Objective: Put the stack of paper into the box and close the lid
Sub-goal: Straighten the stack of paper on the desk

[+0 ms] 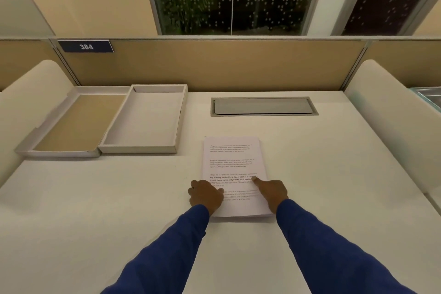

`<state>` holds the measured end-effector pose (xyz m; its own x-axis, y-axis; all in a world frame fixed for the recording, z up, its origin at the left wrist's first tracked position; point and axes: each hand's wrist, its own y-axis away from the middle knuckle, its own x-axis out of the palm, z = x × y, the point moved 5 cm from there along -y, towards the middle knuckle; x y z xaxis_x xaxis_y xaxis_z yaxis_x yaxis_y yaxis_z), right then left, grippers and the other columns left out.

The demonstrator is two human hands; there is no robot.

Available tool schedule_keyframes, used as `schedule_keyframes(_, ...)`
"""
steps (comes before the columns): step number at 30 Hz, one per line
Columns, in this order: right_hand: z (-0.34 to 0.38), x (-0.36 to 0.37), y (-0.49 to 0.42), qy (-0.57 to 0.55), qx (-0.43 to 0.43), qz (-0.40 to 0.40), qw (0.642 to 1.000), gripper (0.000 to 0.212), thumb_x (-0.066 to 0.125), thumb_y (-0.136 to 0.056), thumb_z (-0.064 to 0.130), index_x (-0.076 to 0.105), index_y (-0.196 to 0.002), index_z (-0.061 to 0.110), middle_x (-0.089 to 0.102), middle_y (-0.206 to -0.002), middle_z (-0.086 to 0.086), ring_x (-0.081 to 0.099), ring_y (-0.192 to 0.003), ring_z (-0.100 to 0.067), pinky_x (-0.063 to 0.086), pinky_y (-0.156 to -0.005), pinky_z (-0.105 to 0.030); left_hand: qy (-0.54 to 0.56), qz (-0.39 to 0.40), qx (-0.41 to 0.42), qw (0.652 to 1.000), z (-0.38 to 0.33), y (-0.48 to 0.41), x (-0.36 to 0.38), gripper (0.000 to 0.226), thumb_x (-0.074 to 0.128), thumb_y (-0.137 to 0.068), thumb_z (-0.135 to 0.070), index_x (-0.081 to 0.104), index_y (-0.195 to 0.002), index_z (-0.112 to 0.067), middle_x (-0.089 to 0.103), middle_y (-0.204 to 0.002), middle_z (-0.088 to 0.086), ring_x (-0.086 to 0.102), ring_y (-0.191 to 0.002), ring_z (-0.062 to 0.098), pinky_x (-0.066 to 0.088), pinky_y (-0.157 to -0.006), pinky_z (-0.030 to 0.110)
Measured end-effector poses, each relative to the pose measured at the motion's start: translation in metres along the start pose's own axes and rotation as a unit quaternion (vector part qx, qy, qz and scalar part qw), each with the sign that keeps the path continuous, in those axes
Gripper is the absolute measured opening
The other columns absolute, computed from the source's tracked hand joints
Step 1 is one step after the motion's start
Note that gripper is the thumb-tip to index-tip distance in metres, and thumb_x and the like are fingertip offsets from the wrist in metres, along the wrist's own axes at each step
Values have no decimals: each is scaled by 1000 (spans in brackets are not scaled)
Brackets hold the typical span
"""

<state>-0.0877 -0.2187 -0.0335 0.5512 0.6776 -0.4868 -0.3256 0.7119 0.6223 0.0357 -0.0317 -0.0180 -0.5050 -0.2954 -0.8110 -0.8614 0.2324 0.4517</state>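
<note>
Head view: stack of paper (232,169) flat on the worktop (334,186), roughly mid-worktop, nearer the front edge. Left hand (205,194) curled over its left edge, right hand (272,190) on its right edge, thumb on the top sheet; can't tell if actually gripping. Box (145,122) sitting open toward the back-left corner, lid (71,124) flopped out to its left.

Printed text on the paper stack (232,164) is unreadable.
</note>
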Motion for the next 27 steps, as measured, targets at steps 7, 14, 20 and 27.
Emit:
schedule_keyframes(7, 3, 1, 0, 66, -31, -20, 997, 68, 72, -81, 60, 61, -122, 6, 59, -124, -15, 58, -114, -34, 54, -94, -42, 1, -6, 6, 1000, 1, 0, 2, 60, 60, -97, -48, 48, -134, -3, 43, -137, 12, 46, -129, 30, 49, -102, 39)
schedule_keyframes(14, 11, 8, 8, 79, -47, -47, 995, 74, 73, -85, 51, 47, -135, 4, 47, -136, -18, 56, -119, -37, 52, -100, -46, -10, -11, 7, 1000, 2, -2, 5, 63, 59, -97, -50, 45, -137, -3, 43, -139, 12, 46, -129, 30, 48, -103, 39)
schedule_keyframes(20, 9, 5, 2, -53, -87, 19, 995, 51, 79, -83, 38, 55, -117, 8, 68, -116, -9, 67, -100, -26, 56, -76, -36, -23, -18, 16, 999, 4, -6, 8, 65, 58, -96, -53, 45, -137, -4, 44, -137, 11, 48, -126, 28, 48, -98, 37)
schedule_keyframes(27, 19, 0, -13, -159, -96, 102, 977, 46, 82, -79, 41, 52, -91, 9, 71, -101, -18, 68, -87, -29, 59, -86, -47, -24, -22, 18, 999, 6, -9, 11, 67, 58, -95, -55, 44, -137, -5, 45, -136, 10, 49, -125, 28, 49, -96, 37)
